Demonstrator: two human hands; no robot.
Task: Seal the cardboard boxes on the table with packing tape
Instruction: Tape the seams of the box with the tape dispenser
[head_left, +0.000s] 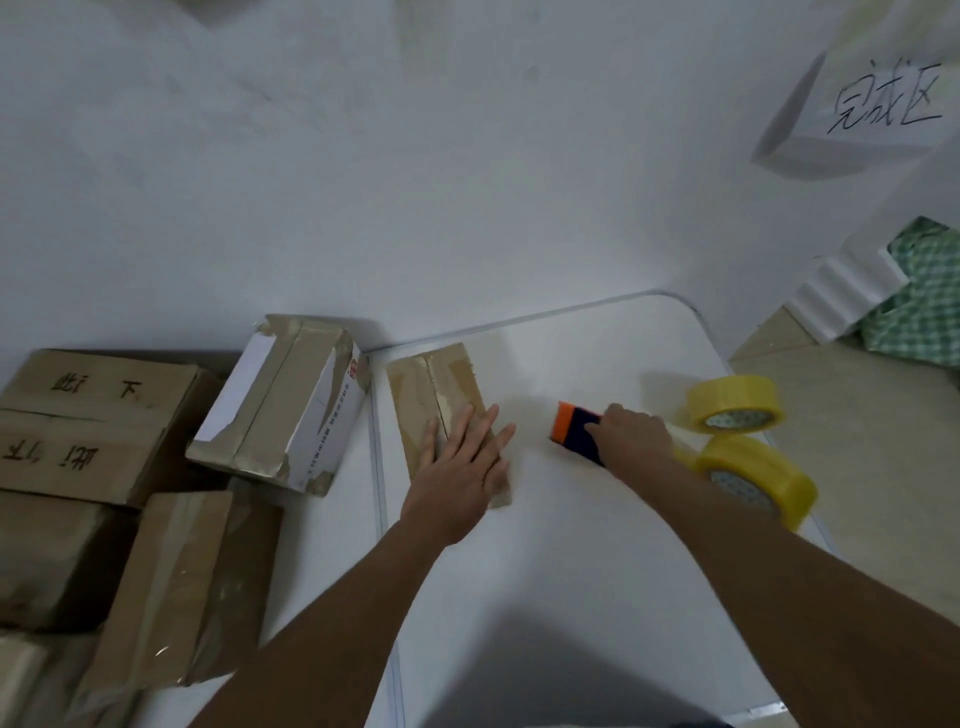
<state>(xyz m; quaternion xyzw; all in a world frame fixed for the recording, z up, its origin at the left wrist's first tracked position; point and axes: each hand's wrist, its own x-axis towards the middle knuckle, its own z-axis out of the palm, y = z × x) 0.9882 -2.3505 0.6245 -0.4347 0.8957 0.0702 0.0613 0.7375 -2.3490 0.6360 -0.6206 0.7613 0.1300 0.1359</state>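
A small flat cardboard box (434, 387) lies on the white table (571, 519), old tape along its top seam. My left hand (460, 475) rests flat on the near half of the box with fingers straight. To its right my right hand (631, 434) grips a dark blue utility knife with an orange tip (571, 423), held just above the tabletop. Two rolls of yellow packing tape sit at the table's right edge, one (735, 404) behind the other (756, 480).
Several cardboard boxes are piled on the left: a white-sided one (283, 402), a brown taped one (176, 587), and a large one with handwriting (88, 421). A handwritten paper sign (883, 101) hangs on the wall. Checked cloth (930, 306) and white foam (847, 291) lie at the right.
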